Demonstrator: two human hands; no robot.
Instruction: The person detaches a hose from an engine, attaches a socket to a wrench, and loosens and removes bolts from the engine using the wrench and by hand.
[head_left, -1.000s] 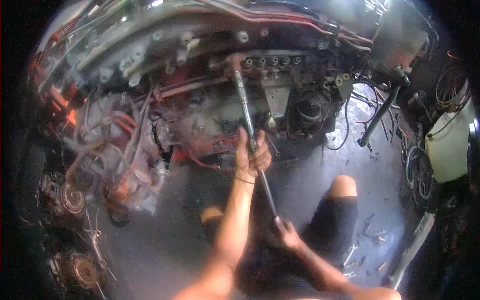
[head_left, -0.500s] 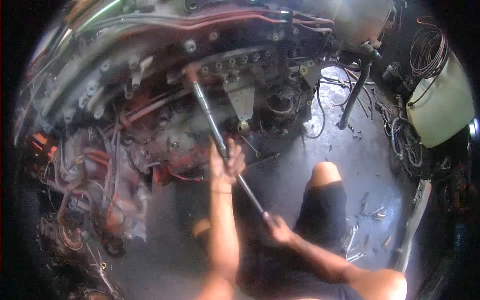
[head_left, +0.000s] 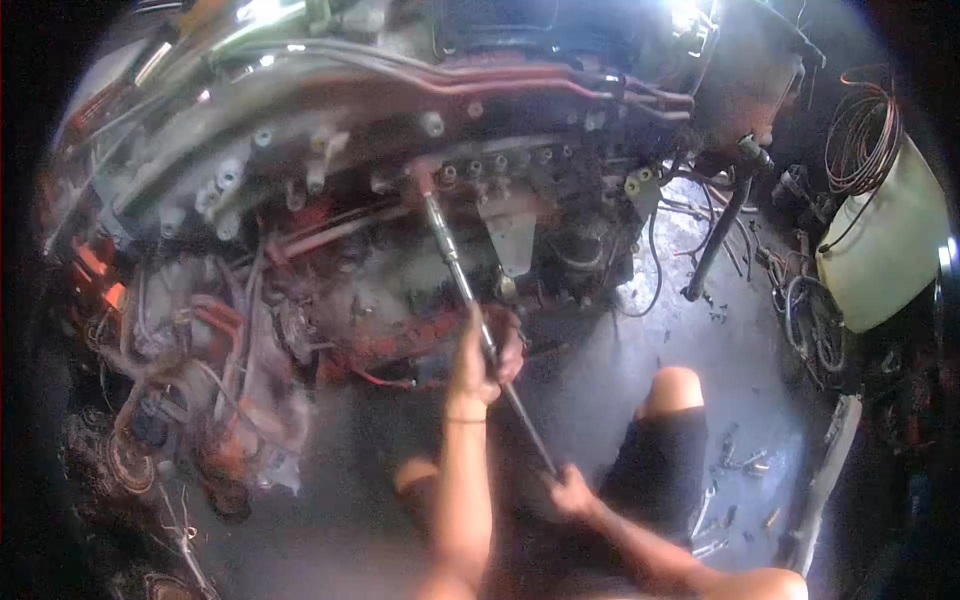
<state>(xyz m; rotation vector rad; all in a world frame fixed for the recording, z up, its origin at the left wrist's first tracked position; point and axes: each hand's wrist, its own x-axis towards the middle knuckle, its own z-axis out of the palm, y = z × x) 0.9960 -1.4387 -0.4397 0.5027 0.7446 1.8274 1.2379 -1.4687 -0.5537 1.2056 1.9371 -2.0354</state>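
A long-handled socket wrench slants from the engine block down toward my lap. Its upper end meets the frame near a row of bolts; the fitting there is blurred. My left hand is closed around the middle of the shaft. Lower down, my right hand grips the handle's end. Just right of the wrench's head hangs a pale metal bracket. A thin band circles my left wrist.
Red and metal pipes run across the top, with greasy engine parts at left. A coil of copper-coloured wire lies by a whitish jug. Loose tools and sockets lie on the floor near a pale bar.
The whole view has shifted, so the engine and the wrench sit lower and farther right. Both hands keep their grip on the wrench, whose angle looks nearly the same.
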